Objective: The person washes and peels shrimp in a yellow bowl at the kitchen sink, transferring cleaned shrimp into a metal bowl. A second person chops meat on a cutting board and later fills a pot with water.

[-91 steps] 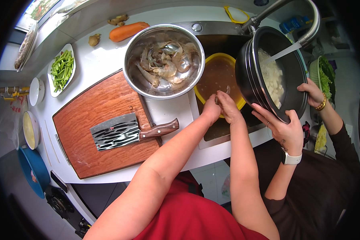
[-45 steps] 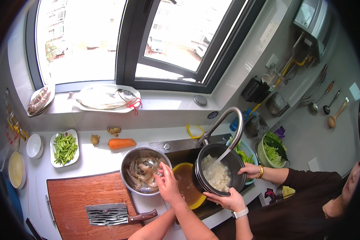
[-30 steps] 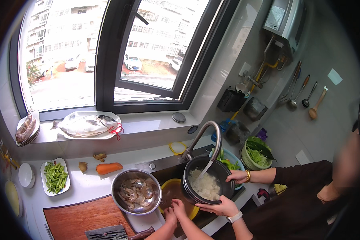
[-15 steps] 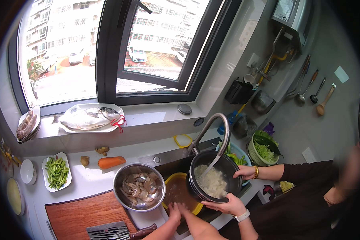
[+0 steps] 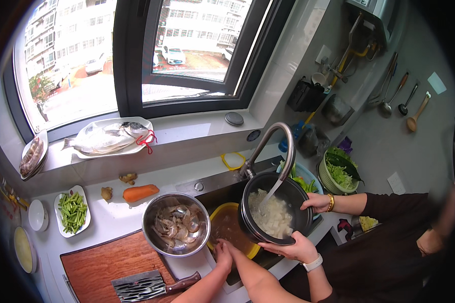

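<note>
My left hand (image 5: pixel 223 255) and my right hand (image 5: pixel 230 249) are close together at the near left edge of a yellow basin (image 5: pixel 218 213) in the sink. Their fingers point down toward the brownish water (image 5: pixel 233 223) and are mostly hidden, so I cannot see whether they hold anything. Just left of them stands a steel bowl (image 5: pixel 147 233) of raw shrimp (image 5: pixel 178 226). On the right, another person's two hands (image 5: pixel 298 251) hold a black pot (image 5: pixel 299 212) with pale chunks (image 5: pixel 274 218) in it under the running faucet (image 5: pixel 290 151).
A cleaver (image 5: pixel 139 286) lies on a wooden cutting board (image 5: pixel 103 257). Behind are a carrot (image 5: pixel 140 192), ginger (image 5: pixel 128 178) and a plate of cut green stems (image 5: pixel 73 211). A whole fish (image 5: pixel 108 141) rests on the sill. Green baskets of vegetables (image 5: pixel 341 177) stand right.
The view has shifted slightly. My hands stay together at the basin's edge. The other person still holds the pot under the stream, and the water in it looks a little cloudier.
</note>
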Tool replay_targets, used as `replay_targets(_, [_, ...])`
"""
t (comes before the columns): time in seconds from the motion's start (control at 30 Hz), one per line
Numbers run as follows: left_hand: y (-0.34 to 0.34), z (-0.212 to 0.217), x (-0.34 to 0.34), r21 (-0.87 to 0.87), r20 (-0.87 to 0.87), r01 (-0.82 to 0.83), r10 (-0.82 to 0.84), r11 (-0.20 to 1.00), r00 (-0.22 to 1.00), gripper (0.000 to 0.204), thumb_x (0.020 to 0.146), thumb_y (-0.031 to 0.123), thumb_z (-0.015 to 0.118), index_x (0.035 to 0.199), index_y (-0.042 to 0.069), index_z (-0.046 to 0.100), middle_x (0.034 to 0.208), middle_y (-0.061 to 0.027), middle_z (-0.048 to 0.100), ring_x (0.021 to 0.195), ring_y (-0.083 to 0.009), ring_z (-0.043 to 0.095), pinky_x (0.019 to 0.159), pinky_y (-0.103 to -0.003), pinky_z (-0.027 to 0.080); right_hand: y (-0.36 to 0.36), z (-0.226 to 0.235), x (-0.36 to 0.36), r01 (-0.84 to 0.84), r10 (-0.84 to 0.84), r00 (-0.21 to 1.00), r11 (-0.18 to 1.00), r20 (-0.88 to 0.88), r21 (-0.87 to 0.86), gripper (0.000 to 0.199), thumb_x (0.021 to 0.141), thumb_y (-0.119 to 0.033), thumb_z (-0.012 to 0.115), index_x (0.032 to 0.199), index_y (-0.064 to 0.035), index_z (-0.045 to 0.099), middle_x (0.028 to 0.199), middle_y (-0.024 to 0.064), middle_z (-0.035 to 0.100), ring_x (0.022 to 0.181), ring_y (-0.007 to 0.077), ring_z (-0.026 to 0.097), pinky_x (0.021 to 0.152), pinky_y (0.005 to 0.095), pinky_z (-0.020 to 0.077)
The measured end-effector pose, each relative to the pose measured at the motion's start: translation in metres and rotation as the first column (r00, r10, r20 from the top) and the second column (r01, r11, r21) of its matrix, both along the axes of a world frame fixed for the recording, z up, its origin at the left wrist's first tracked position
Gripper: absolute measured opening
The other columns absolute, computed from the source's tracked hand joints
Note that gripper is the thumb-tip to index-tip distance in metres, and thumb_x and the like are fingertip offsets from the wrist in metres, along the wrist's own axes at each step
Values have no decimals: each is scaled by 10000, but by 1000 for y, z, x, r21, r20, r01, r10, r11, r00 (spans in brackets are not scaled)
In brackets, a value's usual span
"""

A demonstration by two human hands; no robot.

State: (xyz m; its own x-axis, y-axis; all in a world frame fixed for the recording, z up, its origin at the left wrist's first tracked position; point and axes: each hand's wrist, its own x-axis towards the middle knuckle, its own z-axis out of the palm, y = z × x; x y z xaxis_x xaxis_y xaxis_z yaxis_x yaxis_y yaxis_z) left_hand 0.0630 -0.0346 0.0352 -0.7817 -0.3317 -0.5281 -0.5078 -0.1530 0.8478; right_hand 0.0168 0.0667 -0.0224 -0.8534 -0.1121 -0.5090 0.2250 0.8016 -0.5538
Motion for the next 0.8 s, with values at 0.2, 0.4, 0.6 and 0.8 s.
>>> replay_targets(0.2, [10,-1,-1,15,-47,-28,28,1000,999,347,909,267,431,1143,15,481,1170,-178,451,1093,-297,449,928,-375,368,4,-40,-13,24,-25,999,1000,-39,-20,234,810,-103,569,1019,1,568,969,163,617,894,255,592,787,333,461])
replay_targets(0.4, [-6,8,1,1,40,-6,6,1000,999,447,846,260,521,1219,34,421,1274,-187,350,1198,-310,341,997,-358,289,-29,-24,-21,334,-435,822,891,-369,-306,283,812,-111,573,1075,-5,566,1000,186,613,924,291,595,809,338,452])
replay_targets(0.6, [-2,29,-1,232,191,40,-86,972,978,503,855,140,509,1313,45,325,1339,-172,347,1250,-271,329,1012,-328,285,-20,59,6,667,-657,634,199,408,-718,172,930,-225,465,1074,-134,485,1082,24,559,922,169,555,732,338,473])
replay_targets(0.8, [-10,33,-10,548,155,-121,41,828,987,339,891,164,492,1184,8,429,1099,-131,533,1019,-220,501,886,-335,386,-25,72,30,666,-517,655,50,551,-744,189,931,-158,446,1097,-69,466,1043,70,562,870,190,581,709,329,501])
